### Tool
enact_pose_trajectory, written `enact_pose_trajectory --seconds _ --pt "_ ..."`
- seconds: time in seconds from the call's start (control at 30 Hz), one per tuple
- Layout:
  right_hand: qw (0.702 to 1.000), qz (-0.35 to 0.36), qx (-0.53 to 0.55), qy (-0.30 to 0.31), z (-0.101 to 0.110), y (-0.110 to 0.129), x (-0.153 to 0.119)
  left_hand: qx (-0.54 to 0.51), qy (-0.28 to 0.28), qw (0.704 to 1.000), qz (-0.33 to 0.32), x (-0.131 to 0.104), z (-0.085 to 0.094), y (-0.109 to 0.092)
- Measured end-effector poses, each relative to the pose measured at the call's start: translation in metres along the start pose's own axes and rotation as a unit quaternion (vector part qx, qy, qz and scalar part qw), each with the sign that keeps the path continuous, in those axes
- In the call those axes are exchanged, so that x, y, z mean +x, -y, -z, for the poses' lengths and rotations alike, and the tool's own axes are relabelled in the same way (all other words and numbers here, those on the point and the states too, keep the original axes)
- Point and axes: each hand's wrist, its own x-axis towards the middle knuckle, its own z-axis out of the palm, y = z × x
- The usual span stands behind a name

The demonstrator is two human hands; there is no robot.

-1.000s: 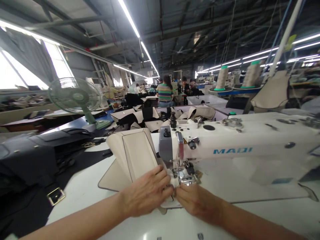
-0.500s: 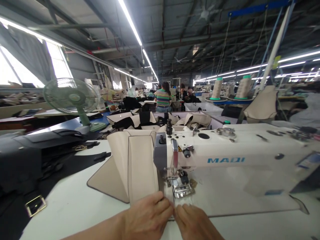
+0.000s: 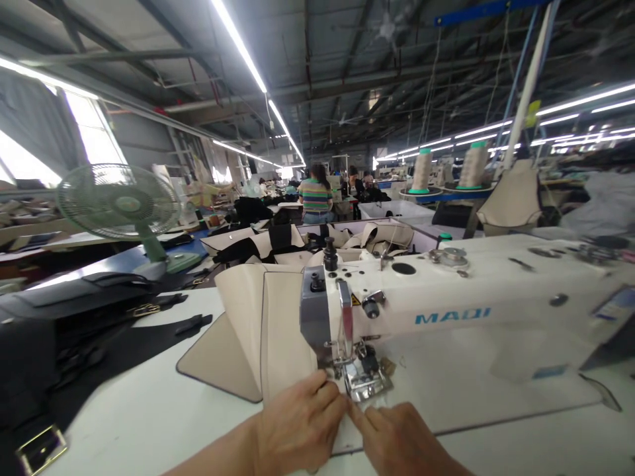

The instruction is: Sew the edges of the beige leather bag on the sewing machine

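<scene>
A beige, leather-like panel (image 3: pixel 285 324) with dark edging stands partly folded to the left of the sewing machine's needle area. My left hand (image 3: pixel 307 420) is closed on its near end, fingers bent and pressed together. Close beside it, my right hand (image 3: pixel 397 433) has curled fingers, its index fingertip meeting my left fingertips just in front of the metal presser foot (image 3: pixel 367 383). Whatever lies between the right fingers is hidden. The white sewing machine (image 3: pixel 446 311) reaches in from the right above the work.
Black straps with a gold buckle (image 3: pixel 42 449) lie on the left of the white table (image 3: pixel 149 390). Beyond are a green fan (image 3: pixel 124 201), a bin of beige and black pieces (image 3: pixel 347 238), and thread cones (image 3: pixel 473 165). A person in a striped shirt (image 3: pixel 316 195) is further back.
The view has shifted slightly. My right hand has moved a little right and its index finger is straighter; my left hand still grips the panel, nearer the presser foot.
</scene>
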Motion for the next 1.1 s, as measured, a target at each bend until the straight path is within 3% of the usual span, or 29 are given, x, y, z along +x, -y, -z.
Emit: enact_pose_trajectory --seconds 0.1,0.27,0.4,0.53,0.67,0.77,0.97,1.1 --pt "0.996 -0.033 0.068 0.049 0.004 0.003 0.004 0.008 0.033 0.999 -0.001 0.005 0.009 0.003" --pt "0.988 -0.071 0.095 0.098 0.02 0.002 0.019 0.017 0.215 0.976 -0.008 0.019 0.058 0.011" --pt "0.984 -0.072 0.085 0.137 0.028 -0.002 0.025 0.101 0.238 0.965 -0.035 0.011 0.079 0.012" --pt "0.988 -0.069 0.067 0.119 0.026 0.0 0.023 0.186 0.218 0.958 -0.011 -0.007 0.077 0.017" --pt "0.99 -0.071 0.049 0.107 0.023 0.003 0.02 0.19 0.212 0.954 -0.097 -0.013 0.073 0.031" --pt "0.993 -0.076 0.039 0.086 0.018 0.006 0.014 0.164 0.178 0.961 -0.13 -0.014 0.064 0.029" --pt "0.996 -0.028 0.03 0.078 0.008 0.011 0.002 0.119 0.084 0.989 -0.002 -0.026 0.041 -0.001" --pt "1.0 -0.003 -0.01 0.012 0.0 0.011 0.001 0.099 0.127 0.987 0.014 -0.025 0.038 -0.001"
